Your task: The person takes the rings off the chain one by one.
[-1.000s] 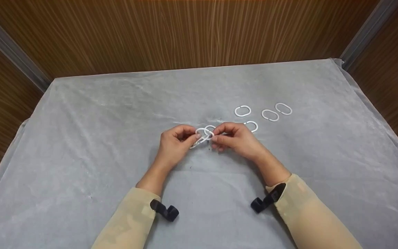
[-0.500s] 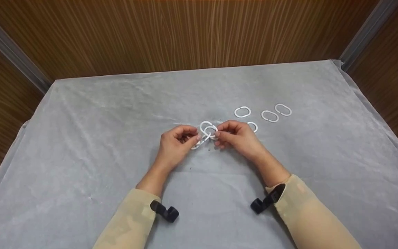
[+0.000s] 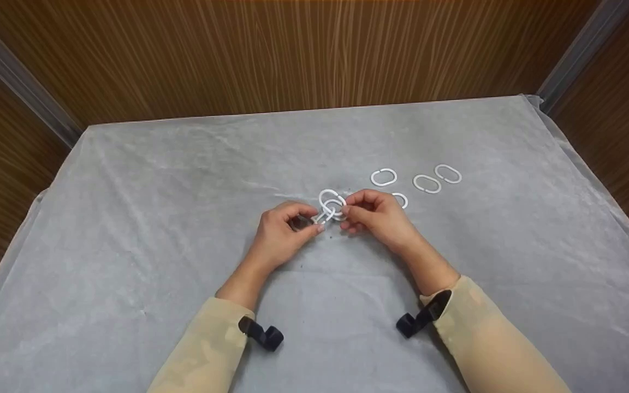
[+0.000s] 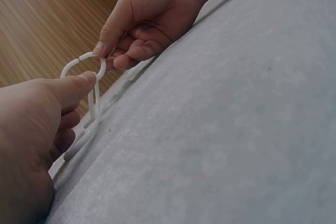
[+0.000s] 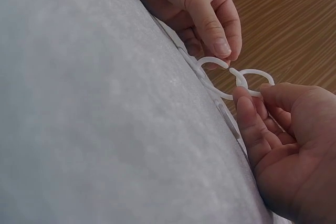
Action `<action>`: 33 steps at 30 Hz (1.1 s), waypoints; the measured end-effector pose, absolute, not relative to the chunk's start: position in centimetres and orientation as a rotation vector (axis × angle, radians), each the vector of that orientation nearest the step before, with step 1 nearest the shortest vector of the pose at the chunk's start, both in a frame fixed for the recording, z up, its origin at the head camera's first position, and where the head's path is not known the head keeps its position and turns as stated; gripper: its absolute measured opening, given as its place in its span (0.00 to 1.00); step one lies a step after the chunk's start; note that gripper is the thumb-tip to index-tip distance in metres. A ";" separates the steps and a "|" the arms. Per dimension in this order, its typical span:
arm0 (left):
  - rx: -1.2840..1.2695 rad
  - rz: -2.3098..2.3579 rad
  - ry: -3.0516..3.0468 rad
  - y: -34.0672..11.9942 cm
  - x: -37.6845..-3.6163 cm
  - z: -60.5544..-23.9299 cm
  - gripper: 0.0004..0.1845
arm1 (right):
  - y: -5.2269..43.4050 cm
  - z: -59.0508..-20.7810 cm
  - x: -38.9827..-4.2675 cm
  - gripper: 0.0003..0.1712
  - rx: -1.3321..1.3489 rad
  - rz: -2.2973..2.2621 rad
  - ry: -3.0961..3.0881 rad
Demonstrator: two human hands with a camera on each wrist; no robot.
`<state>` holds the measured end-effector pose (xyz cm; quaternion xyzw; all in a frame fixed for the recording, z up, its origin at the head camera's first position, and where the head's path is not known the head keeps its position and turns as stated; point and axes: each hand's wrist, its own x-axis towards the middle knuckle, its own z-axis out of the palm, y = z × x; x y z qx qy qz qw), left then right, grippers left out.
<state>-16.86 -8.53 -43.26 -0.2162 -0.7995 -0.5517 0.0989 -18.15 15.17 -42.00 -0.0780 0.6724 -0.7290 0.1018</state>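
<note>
In the head view several white oval rings with a small gap, like shower curtain rings, hang linked between the two hands. My right hand [image 3: 377, 218] pinches one curtain ring [image 5: 257, 72] between thumb and forefinger, seen close in the right wrist view. Through it passes a second ring [image 5: 212, 59], its gap facing up beside the left fingertips. My left hand [image 3: 287, 232] pinches that linked ring with thumb and forefinger. Further links hang below the left thumb in the left wrist view, partly covered by the fingers.
Loose curtain rings lie on the grey cloth [image 3: 183, 218] to the right: one ring [image 3: 384, 185] behind the right hand, one ring [image 3: 405, 201] partly hidden by it, and two farther right, a nearer ring [image 3: 432, 191] and a farther ring [image 3: 460, 176]. Wood-grain panels [image 3: 314, 54] surround the table.
The right hand has tilted its ring up and shifted slightly right. The left hand has moved a little right, its thumb lower, and changed its hold on the linked ring.
</note>
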 end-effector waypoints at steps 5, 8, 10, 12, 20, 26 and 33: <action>-0.653 -1.611 -2.385 -8.5 -16.9 -43.3 0.12 | 15.2 -42.0 -18.1 0.09 -0.221 -2.149 1.982; -0.655 -1.595 -2.406 -8.6 -16.9 -43.3 0.12 | 15.2 -42.0 -18.1 0.07 -0.217 -2.150 1.980; -0.655 -1.581 -2.417 -8.6 -16.9 -43.4 0.11 | 15.2 -42.0 -18.1 0.06 -0.217 -2.152 1.978; -0.656 -1.567 -2.428 -8.6 -16.9 -43.3 0.11 | 15.2 -42.0 -18.1 0.06 -0.221 -2.154 1.974; -0.662 -1.501 -2.480 -8.5 -17.0 -43.3 0.10 | 15.2 -42.0 -18.1 0.10 -0.234 -2.170 1.957; -0.669 -1.501 -2.489 -8.6 -17.0 -43.3 0.08 | 15.2 -42.1 -18.1 0.10 -0.239 -2.175 1.956; -0.672 -1.493 -2.494 -8.5 -17.0 -43.3 0.06 | 15.3 -42.1 -18.1 0.11 -0.231 -2.164 1.971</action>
